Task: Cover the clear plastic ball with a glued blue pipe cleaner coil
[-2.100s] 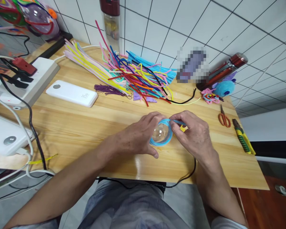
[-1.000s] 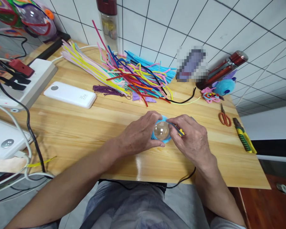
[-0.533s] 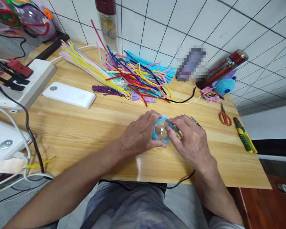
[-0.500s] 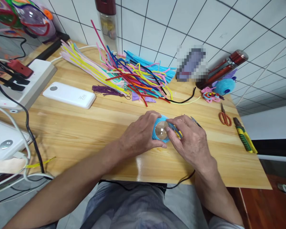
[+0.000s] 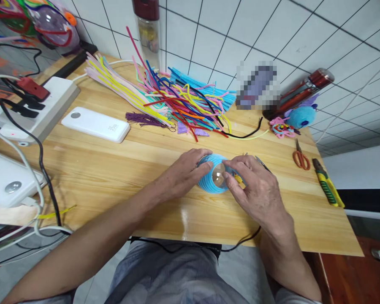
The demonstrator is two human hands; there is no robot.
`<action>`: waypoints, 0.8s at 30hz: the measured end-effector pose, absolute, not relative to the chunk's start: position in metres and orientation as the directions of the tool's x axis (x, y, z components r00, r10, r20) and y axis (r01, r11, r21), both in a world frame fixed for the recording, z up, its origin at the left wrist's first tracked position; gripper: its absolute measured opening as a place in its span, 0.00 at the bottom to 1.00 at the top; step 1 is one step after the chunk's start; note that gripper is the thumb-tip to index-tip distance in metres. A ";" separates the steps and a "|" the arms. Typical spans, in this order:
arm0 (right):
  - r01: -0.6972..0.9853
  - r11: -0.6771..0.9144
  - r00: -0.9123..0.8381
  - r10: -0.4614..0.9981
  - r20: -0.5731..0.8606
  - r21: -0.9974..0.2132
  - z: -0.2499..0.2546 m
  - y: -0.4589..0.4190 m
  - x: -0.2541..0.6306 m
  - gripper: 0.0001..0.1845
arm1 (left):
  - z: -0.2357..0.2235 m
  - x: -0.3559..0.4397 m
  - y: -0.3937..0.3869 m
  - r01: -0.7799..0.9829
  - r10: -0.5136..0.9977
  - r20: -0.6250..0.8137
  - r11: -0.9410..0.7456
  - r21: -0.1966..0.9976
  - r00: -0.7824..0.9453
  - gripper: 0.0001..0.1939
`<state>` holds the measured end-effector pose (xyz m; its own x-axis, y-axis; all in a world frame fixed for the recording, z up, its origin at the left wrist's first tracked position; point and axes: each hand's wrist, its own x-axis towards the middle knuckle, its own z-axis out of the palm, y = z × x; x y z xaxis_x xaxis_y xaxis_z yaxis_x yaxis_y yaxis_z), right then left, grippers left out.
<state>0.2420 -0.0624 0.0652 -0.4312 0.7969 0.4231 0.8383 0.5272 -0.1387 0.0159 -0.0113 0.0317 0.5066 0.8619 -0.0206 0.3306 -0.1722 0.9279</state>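
A clear ball (image 5: 218,176) has light blue pipe cleaner (image 5: 205,183) coiled around it in close rings, leaving a round bare patch that faces up and right. My left hand (image 5: 185,173) grips the ball from the left, thumb across the blue rings and fingers behind it. At the ball's right edge, my right hand (image 5: 258,183) is closed, thumb and forefinger on the blue strand by the bare patch. Its other fingers are curled and partly hidden. Beneath that hand, a small yellow piece (image 5: 240,180) shows, and a thin pointed metal tool (image 5: 262,162) sticks out behind it.
Behind the hands lies a pile of colourful pipe cleaners (image 5: 183,101). Orange-handled scissors (image 5: 300,159) and green-yellow pliers (image 5: 327,185) lie at right, near a blue fuzzy figure (image 5: 302,117). A white power bank (image 5: 96,124), power strip (image 5: 47,109) and cables occupy the left.
The ball has turned, so more blue rings show on its left side. My left thumb has moved from below the ball onto its top. The right hand stays at the right edge.
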 end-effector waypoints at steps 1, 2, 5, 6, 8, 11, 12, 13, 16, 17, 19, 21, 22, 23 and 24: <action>0.836 0.530 -0.435 0.797 0.419 -0.141 0.065 -0.063 0.242 0.11 | 0.032 0.016 -0.011 0.330 0.862 -0.033 -0.158 0.931 0.506 0.24; 0.835 0.532 -0.437 0.797 0.417 -0.142 0.066 -0.063 0.243 0.12 | 0.033 0.016 -0.011 0.329 0.862 -0.048 -0.141 0.934 0.504 0.24; 0.834 0.532 -0.437 0.799 0.414 -0.147 0.067 -0.063 0.243 0.12 | 0.037 0.016 -0.012 0.305 0.864 -0.078 -0.090 0.948 0.497 0.23; 0.833 0.533 -0.436 0.799 0.414 -0.150 0.067 -0.063 0.243 0.12 | 0.038 0.016 -0.013 0.293 0.865 -0.084 -0.075 0.953 0.495 0.22; 0.830 0.536 -0.438 0.799 0.413 -0.157 0.068 -0.063 0.244 0.12 | 0.039 0.016 -0.013 0.267 0.866 -0.094 -0.048 0.962 0.491 0.21; 0.818 0.551 -0.453 0.795 0.403 -0.165 0.068 -0.063 0.244 0.12 | 0.036 0.017 -0.014 0.241 0.872 -0.099 -0.023 0.970 0.479 0.20; 0.814 0.556 -0.459 0.793 0.401 -0.169 0.068 -0.063 0.244 0.12 | 0.035 0.017 -0.014 0.236 0.874 -0.099 -0.018 0.972 0.475 0.19; 0.809 0.562 -0.464 0.791 0.399 -0.172 0.068 -0.063 0.244 0.12 | 0.035 0.017 -0.014 0.232 0.875 -0.102 -0.013 0.973 0.474 0.18; 0.804 0.567 -0.467 0.789 0.400 -0.180 0.068 -0.064 0.244 0.13 | 0.035 0.017 -0.014 0.227 0.871 -0.119 0.009 0.974 0.476 0.18; 0.804 0.567 -0.466 0.790 0.399 -0.182 0.068 -0.064 0.244 0.12 | 0.035 0.017 -0.014 0.224 0.868 -0.127 0.018 0.975 0.481 0.19; 0.804 0.565 -0.463 0.790 0.401 -0.186 0.068 -0.064 0.244 0.12 | 0.037 0.016 -0.014 0.214 0.861 -0.139 0.036 0.976 0.489 0.19; 0.806 0.561 -0.457 0.793 0.403 -0.189 0.067 -0.063 0.244 0.12 | 0.039 0.016 -0.015 0.205 0.853 -0.149 0.051 0.977 0.500 0.20; 0.807 0.558 -0.453 0.794 0.405 -0.192 0.067 -0.063 0.244 0.12 | 0.039 0.016 -0.015 0.207 0.850 -0.154 0.055 0.977 0.504 0.20; 0.807 0.556 -0.450 0.795 0.407 -0.196 0.067 -0.063 0.244 0.12 | 0.039 0.016 -0.015 0.213 0.849 -0.157 0.054 0.975 0.504 0.20; 0.808 0.555 -0.447 0.796 0.407 -0.199 0.067 -0.063 0.244 0.12 | 0.038 0.016 -0.015 0.223 0.850 -0.159 0.050 0.973 0.502 0.20</action>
<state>0.2437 -0.0630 0.0665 -0.4470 0.7963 0.4075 0.8075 0.5552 -0.1991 0.0156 -0.0149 0.0381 0.5018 0.8502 -0.1591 0.2233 0.0504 0.9734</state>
